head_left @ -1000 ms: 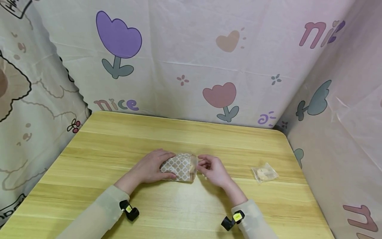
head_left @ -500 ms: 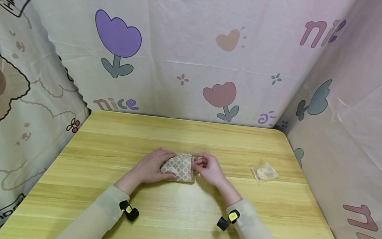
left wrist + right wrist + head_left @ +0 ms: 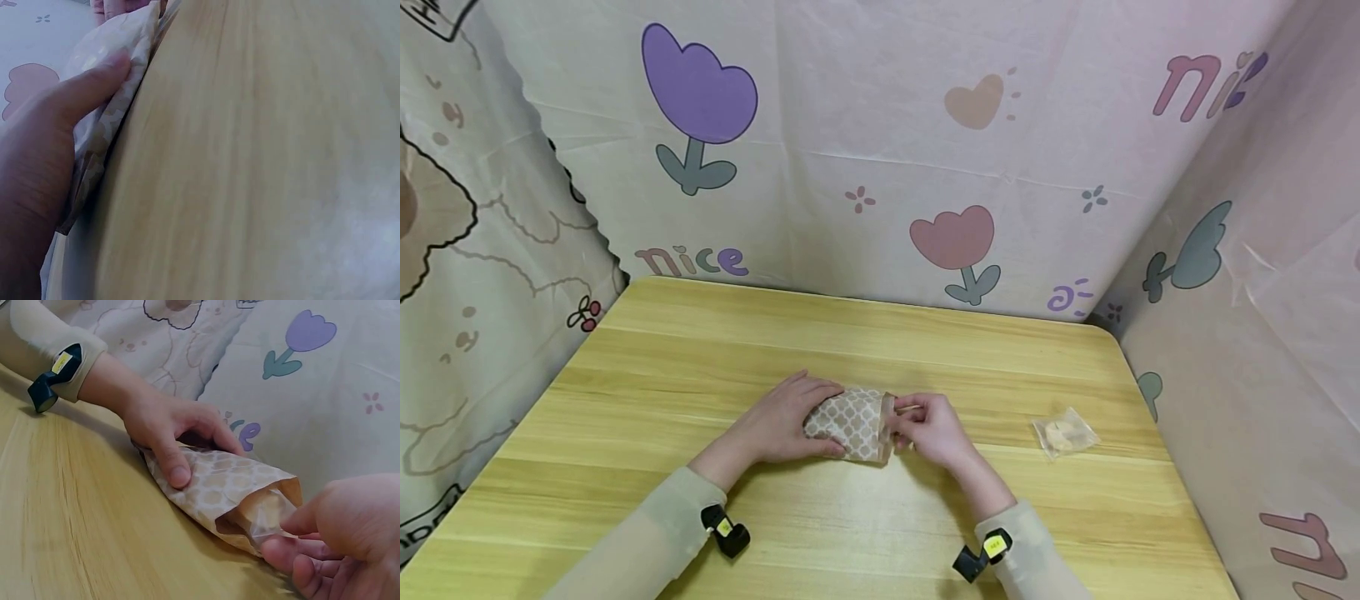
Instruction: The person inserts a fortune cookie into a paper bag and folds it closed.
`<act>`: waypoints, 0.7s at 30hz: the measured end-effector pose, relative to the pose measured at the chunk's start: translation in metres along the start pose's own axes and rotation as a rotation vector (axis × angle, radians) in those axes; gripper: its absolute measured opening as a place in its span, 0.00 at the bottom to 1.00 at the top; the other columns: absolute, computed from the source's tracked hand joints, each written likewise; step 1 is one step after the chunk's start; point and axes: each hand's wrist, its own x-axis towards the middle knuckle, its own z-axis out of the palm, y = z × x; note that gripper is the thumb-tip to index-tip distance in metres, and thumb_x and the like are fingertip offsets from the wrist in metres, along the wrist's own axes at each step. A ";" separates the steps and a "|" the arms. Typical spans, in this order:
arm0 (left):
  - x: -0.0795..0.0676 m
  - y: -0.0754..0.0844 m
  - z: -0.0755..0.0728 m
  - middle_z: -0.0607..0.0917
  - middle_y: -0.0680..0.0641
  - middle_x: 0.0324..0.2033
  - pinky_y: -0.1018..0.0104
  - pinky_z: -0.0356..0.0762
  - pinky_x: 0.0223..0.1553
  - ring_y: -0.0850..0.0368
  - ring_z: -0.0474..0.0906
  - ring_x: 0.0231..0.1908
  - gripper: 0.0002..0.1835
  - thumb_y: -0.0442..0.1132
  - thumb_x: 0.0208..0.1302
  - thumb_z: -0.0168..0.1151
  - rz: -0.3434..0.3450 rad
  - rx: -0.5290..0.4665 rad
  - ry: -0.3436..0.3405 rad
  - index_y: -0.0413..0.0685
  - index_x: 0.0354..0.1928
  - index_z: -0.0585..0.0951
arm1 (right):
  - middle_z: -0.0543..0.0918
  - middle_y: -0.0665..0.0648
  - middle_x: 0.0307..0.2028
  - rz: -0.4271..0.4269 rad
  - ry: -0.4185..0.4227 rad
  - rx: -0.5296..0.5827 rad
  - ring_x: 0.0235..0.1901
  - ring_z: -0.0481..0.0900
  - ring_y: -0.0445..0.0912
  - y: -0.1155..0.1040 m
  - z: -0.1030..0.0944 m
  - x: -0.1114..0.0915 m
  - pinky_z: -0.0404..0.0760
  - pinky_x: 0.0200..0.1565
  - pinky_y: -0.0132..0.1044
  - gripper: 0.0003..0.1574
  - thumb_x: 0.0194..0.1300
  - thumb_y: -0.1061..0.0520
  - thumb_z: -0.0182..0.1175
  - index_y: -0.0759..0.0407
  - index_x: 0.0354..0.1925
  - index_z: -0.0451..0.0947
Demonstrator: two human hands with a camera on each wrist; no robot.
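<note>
A brown paper bag (image 3: 850,425) with a white lattice pattern lies on the table, its mouth to the right. My left hand (image 3: 787,417) holds the bag's closed end, thumb on the near side and fingers on the far side. In the right wrist view, the bag's mouth gapes around a clear plastic packet (image 3: 269,511) with something pale in it. My right hand (image 3: 350,534) pinches that packet's edge between thumb and fingers at the mouth. How far the packet reaches inside is hidden. In the left wrist view my thumb (image 3: 94,87) presses on the bag.
Another small clear packet (image 3: 1063,435) with pale contents lies to the right on the wooden table (image 3: 850,533). Printed cloth (image 3: 850,125) hangs behind the table and along both sides. A small black camera sits on each wrist.
My right hand has moved left to the bag's mouth, then slightly back right. Less of the clear packet shows outside the bag in the head view. The left hand has stayed put.
</note>
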 end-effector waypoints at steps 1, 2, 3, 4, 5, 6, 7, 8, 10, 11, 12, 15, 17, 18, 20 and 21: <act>0.000 0.000 0.000 0.81 0.49 0.65 0.44 0.53 0.79 0.50 0.74 0.68 0.53 0.79 0.52 0.70 0.001 -0.004 0.007 0.49 0.71 0.77 | 0.89 0.64 0.30 0.010 0.006 0.007 0.21 0.84 0.47 0.000 0.000 0.000 0.73 0.20 0.29 0.16 0.71 0.67 0.67 0.73 0.55 0.82; 0.000 0.000 0.000 0.82 0.49 0.65 0.44 0.53 0.78 0.50 0.74 0.67 0.53 0.78 0.52 0.71 0.001 -0.007 0.012 0.48 0.70 0.78 | 0.90 0.63 0.30 0.017 0.011 0.015 0.21 0.84 0.47 0.000 0.000 0.000 0.73 0.19 0.29 0.16 0.71 0.66 0.67 0.72 0.55 0.82; 0.000 0.000 0.000 0.82 0.49 0.65 0.43 0.54 0.78 0.49 0.75 0.67 0.53 0.78 0.52 0.71 0.001 -0.011 0.017 0.48 0.70 0.78 | 0.90 0.63 0.31 0.025 0.017 0.024 0.21 0.85 0.47 -0.001 0.001 0.000 0.73 0.19 0.29 0.16 0.71 0.66 0.67 0.72 0.54 0.82; 0.000 0.000 0.000 0.82 0.49 0.64 0.44 0.54 0.78 0.50 0.75 0.67 0.52 0.78 0.52 0.72 -0.005 -0.012 0.019 0.48 0.70 0.78 | 0.90 0.63 0.31 0.031 0.021 0.033 0.21 0.85 0.48 -0.001 0.001 0.000 0.73 0.19 0.29 0.16 0.70 0.66 0.68 0.71 0.54 0.82; 0.000 0.000 0.000 0.82 0.49 0.64 0.44 0.54 0.78 0.49 0.75 0.67 0.52 0.78 0.52 0.71 -0.009 -0.011 0.021 0.48 0.70 0.78 | 0.90 0.63 0.31 0.038 0.022 0.044 0.21 0.85 0.48 -0.001 0.002 0.000 0.73 0.19 0.29 0.16 0.70 0.65 0.69 0.71 0.54 0.83; 0.001 0.000 0.000 0.82 0.49 0.64 0.44 0.54 0.78 0.49 0.75 0.67 0.53 0.78 0.52 0.71 -0.014 -0.009 0.022 0.48 0.70 0.78 | 0.90 0.63 0.31 0.042 0.021 0.054 0.21 0.86 0.47 -0.001 0.004 0.001 0.73 0.19 0.29 0.16 0.70 0.65 0.69 0.71 0.53 0.83; 0.001 0.000 0.001 0.82 0.49 0.64 0.44 0.54 0.78 0.50 0.75 0.67 0.53 0.78 0.52 0.70 -0.020 -0.005 0.021 0.48 0.70 0.78 | 0.90 0.63 0.31 0.045 0.018 0.061 0.21 0.86 0.47 -0.001 0.005 0.002 0.73 0.19 0.29 0.15 0.69 0.65 0.69 0.70 0.53 0.83; 0.001 0.000 0.001 0.82 0.48 0.64 0.44 0.54 0.78 0.49 0.75 0.67 0.53 0.79 0.53 0.70 -0.023 -0.004 0.022 0.48 0.70 0.78 | 0.90 0.63 0.31 0.044 0.012 0.071 0.21 0.86 0.47 -0.001 0.007 0.002 0.72 0.18 0.29 0.15 0.70 0.64 0.69 0.71 0.52 0.83; 0.001 0.001 0.002 0.82 0.48 0.65 0.44 0.55 0.78 0.49 0.75 0.67 0.53 0.79 0.53 0.69 -0.030 0.002 0.022 0.48 0.70 0.78 | 0.90 0.64 0.30 0.034 -0.003 0.092 0.20 0.85 0.45 -0.001 0.011 0.003 0.72 0.18 0.28 0.13 0.70 0.66 0.68 0.72 0.50 0.84; 0.002 0.001 0.002 0.82 0.48 0.64 0.43 0.55 0.78 0.49 0.75 0.67 0.53 0.80 0.53 0.68 -0.030 0.003 0.023 0.48 0.70 0.77 | 0.90 0.64 0.30 0.026 -0.009 0.100 0.19 0.84 0.45 0.000 0.013 0.004 0.72 0.18 0.28 0.12 0.70 0.67 0.67 0.72 0.50 0.84; 0.002 0.001 0.002 0.82 0.48 0.64 0.44 0.55 0.78 0.49 0.75 0.67 0.53 0.80 0.54 0.68 -0.032 0.004 0.022 0.48 0.71 0.77 | 0.89 0.64 0.29 0.015 -0.013 0.103 0.17 0.82 0.44 0.000 0.015 0.005 0.73 0.18 0.28 0.11 0.70 0.69 0.66 0.73 0.49 0.84; 0.002 0.003 0.002 0.82 0.48 0.64 0.44 0.55 0.78 0.49 0.75 0.66 0.53 0.79 0.54 0.69 -0.032 -0.002 0.023 0.48 0.71 0.77 | 0.88 0.65 0.28 -0.012 -0.012 0.104 0.14 0.77 0.42 -0.001 0.020 0.007 0.73 0.17 0.28 0.11 0.69 0.74 0.61 0.76 0.49 0.84; 0.002 0.003 0.001 0.82 0.48 0.64 0.45 0.55 0.78 0.49 0.75 0.67 0.53 0.79 0.53 0.69 -0.033 -0.009 0.023 0.48 0.71 0.77 | 0.88 0.66 0.28 -0.024 -0.011 0.104 0.12 0.74 0.41 -0.002 0.022 0.008 0.73 0.17 0.28 0.12 0.68 0.75 0.60 0.78 0.49 0.83; 0.002 0.004 0.001 0.82 0.48 0.64 0.45 0.55 0.78 0.49 0.75 0.67 0.53 0.79 0.53 0.69 -0.035 -0.011 0.022 0.48 0.71 0.77 | 0.88 0.66 0.28 -0.027 -0.012 0.105 0.12 0.73 0.40 -0.002 0.022 0.008 0.73 0.16 0.27 0.12 0.69 0.75 0.60 0.79 0.49 0.83; 0.002 0.004 0.000 0.82 0.48 0.64 0.45 0.55 0.78 0.49 0.75 0.67 0.53 0.79 0.53 0.69 -0.037 -0.013 0.023 0.48 0.71 0.78 | 0.88 0.67 0.28 -0.025 -0.009 0.108 0.12 0.73 0.40 -0.002 0.020 0.008 0.72 0.16 0.28 0.12 0.69 0.74 0.61 0.78 0.50 0.83; 0.002 0.004 0.000 0.82 0.48 0.64 0.45 0.54 0.78 0.49 0.75 0.67 0.53 0.79 0.53 0.69 -0.038 -0.015 0.024 0.48 0.71 0.77 | 0.88 0.67 0.28 -0.026 -0.007 0.109 0.12 0.73 0.41 -0.002 0.019 0.008 0.72 0.16 0.28 0.12 0.70 0.74 0.62 0.78 0.50 0.83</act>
